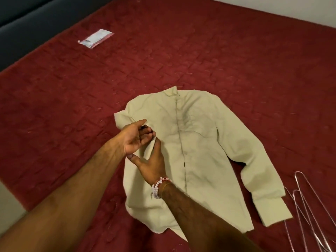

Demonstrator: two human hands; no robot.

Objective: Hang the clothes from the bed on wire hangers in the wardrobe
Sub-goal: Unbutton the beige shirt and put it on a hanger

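Note:
A pale cream long-sleeved shirt (196, 142) lies face up and buttoned on the dark red bedspread (163, 60), collar pointing away from me. My left hand (135, 136) is palm up over the shirt's left side, its fingers curled round a fold of the cloth. My right hand (151, 160), with a bead bracelet at the wrist, lies on the same fold just below, fingers pinching the cloth between both hands. The shirt's left sleeve is folded under or hidden by my hands. Several pink wire hangers (307, 211) lie on the bed right of the shirt's cuff.
A small flat plastic packet (95, 38) lies on the bedspread far to the left. A dark headboard or bed frame (21, 28) runs along the upper left edge. A pale wall (291, 8) shows beyond the bed's far right side.

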